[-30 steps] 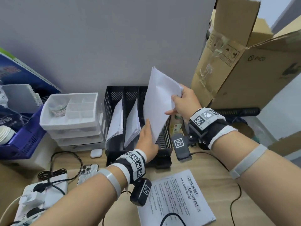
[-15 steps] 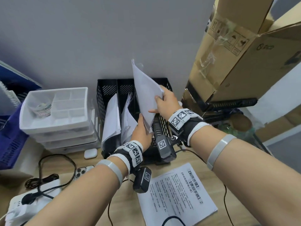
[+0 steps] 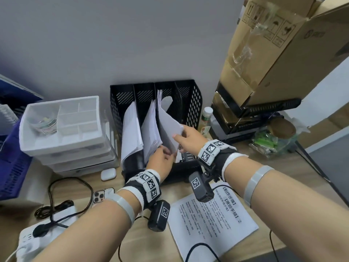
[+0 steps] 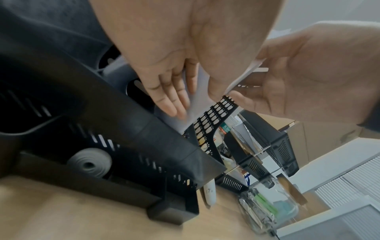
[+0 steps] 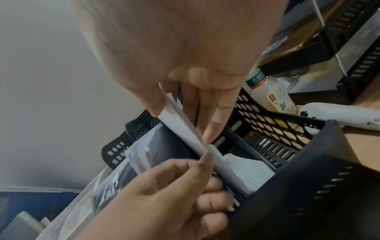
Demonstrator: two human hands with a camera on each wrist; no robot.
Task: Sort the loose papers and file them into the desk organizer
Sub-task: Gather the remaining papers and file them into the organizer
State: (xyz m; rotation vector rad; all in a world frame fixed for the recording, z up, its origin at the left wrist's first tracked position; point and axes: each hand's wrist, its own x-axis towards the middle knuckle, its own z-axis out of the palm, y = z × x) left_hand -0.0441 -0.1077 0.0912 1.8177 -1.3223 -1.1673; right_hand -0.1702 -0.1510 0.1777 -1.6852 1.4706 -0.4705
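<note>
A: Desk status, left to right?

B: Far left: blue crate [image 3: 13, 167], then a white drawer unit [image 3: 75, 148] with a divided tray on top. Near it, a white earbud case [image 3: 108, 174], a phone [image 3: 100, 195] face down, and a power strip [image 3: 28, 241] with black cable at the near-left edge.

A: Organizer?

B: Black desk organizer [image 3: 190, 103] stands against the far wall, centre. Four slots. Slots one and two from the left each hold upright papers. Slot four looks mostly bare, can't see its floor.

A: And the stack in play?

B: Paper stack [image 3: 169, 127] sits in slot three, tilted, top edge leaning toward the wall, near corner sticking out past the organizer's front.

A: Hands?

B: Left hand [image 3: 160, 163] is at the stack's lower near corner, fingers [image 4: 170, 100] straight and flat against the sheet, thumb on the other face. So a loose pinch on the paper. Right hand [image 3: 190, 138] grips the stack's right edge higher up, thumb on the near face, fingers [image 5: 211, 123] behind it. The right wrist view shows the paper edge clamped between them.

A: Anything left on the desk?

B: One printed sheet [image 3: 211, 222] lies flat on the wood, near centre-right, under the right forearm, a black cable crossing its near edge. Not touched by either hand.

A: Right side?

B: Bottle [image 3: 206, 115] just right of the organizer, then a black wire rack [image 3: 264, 110] carrying a cardboard box [image 3: 283, 44], and a clear bag [image 3: 268, 142] of green items beside it.
</note>
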